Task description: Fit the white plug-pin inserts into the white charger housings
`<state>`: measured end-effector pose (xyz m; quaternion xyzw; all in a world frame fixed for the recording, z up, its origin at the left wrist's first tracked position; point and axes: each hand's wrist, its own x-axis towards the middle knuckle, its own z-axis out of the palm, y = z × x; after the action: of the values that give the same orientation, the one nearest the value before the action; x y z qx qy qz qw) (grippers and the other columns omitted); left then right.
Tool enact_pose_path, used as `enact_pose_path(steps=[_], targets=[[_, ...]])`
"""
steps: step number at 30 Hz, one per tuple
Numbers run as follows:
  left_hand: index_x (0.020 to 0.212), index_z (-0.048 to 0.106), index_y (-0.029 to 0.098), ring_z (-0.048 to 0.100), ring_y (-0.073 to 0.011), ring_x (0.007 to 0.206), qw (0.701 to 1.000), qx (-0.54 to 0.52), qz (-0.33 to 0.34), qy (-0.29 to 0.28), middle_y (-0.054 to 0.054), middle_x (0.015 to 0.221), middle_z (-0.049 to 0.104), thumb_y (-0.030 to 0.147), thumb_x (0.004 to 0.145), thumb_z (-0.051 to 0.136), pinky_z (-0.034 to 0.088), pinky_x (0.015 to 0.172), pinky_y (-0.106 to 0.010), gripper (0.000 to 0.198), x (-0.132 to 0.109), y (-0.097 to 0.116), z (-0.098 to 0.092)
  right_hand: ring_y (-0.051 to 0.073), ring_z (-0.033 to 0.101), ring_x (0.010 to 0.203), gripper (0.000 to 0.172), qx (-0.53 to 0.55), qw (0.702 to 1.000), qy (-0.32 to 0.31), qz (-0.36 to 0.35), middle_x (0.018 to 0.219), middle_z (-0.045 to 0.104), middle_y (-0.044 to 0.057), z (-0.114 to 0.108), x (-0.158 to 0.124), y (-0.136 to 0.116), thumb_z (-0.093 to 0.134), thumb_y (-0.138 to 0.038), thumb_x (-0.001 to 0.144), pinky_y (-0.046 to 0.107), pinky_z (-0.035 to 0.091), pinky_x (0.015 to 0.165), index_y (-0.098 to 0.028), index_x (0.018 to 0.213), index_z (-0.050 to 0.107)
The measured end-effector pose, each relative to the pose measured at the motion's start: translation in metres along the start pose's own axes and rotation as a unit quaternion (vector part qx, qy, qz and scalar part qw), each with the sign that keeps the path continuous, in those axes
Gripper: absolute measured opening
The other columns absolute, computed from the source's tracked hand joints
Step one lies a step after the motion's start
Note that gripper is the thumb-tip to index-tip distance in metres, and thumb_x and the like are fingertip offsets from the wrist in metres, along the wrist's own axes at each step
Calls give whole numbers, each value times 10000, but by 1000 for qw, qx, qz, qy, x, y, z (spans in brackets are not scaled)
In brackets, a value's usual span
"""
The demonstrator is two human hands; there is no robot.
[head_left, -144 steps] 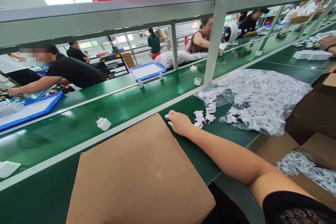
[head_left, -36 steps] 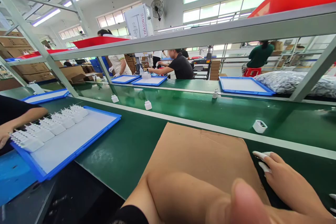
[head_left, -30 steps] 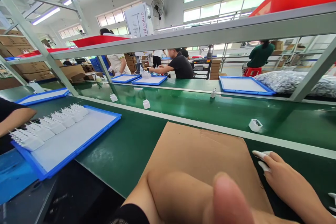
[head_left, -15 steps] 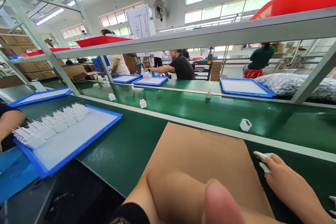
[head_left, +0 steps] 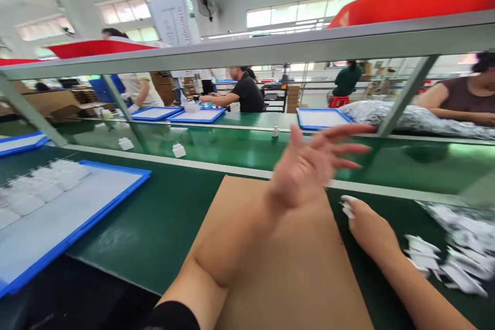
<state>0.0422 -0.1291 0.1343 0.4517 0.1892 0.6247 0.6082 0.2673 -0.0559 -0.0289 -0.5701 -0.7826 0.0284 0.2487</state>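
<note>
My left hand (head_left: 313, 165) is stretched forward with fingers spread, raised above the far edge of a brown cardboard sheet (head_left: 278, 268), and holds nothing. My right hand (head_left: 367, 227) rests on the green bench beside the cardboard's right edge, its fingers curled over small white plastic parts (head_left: 347, 206). More loose white parts (head_left: 444, 263) lie to the right of that hand, blurred.
A green conveyor belt (head_left: 232, 149) runs across, carrying white adapters (head_left: 178, 150). A blue tray (head_left: 73, 216) with several white adapters sits at left. Metal shelf rails (head_left: 270, 51) with red bins (head_left: 413, 0) cross overhead. Other people work at the far side.
My left hand, close to the camera before, has swung forward and opened over the cardboard. The view has turned right, bringing the parts pile into sight. Adapters on the belt drifted left.
</note>
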Motion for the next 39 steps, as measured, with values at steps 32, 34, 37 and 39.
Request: enact_pose_path(steps=[32,34,37,39], targets=[[1234,647,256,389,-340,1379,694,714,-87,37,-64,1483,459,122,644,710,320,1174,-422,608,123,-108,-160,65,406,408,157,681,657,-10,323,528,500,-73,-51,16,-18,618,-144,765,167,325,416,-167,917,584],[1061,717,238,512,-318,1256,684,724,-88,13,-77,1358,549,134,662,703,400,1112,-381,413,125,-105,-157,49,382,406,85,697,638,-42,324,533,488,-65,-55,17,-21,543,-101,789,152,336,421,-158,850,558],[858,728,214,590,-323,1085,662,745,-81,17,-100,1158,593,201,673,749,476,998,-391,186,124,-99,-152,32,356,400,89,714,620,-69,319,560,495,-63,-57,17,-24,512,-85,810,136,325,413,-155,844,555],[825,717,208,603,-316,1022,651,755,-72,20,-93,1089,589,282,683,792,493,933,-383,177,118,-94,-146,27,376,409,98,717,618,-70,315,602,544,-58,-54,17,-24,569,-102,801,132,326,412,-166,873,554]])
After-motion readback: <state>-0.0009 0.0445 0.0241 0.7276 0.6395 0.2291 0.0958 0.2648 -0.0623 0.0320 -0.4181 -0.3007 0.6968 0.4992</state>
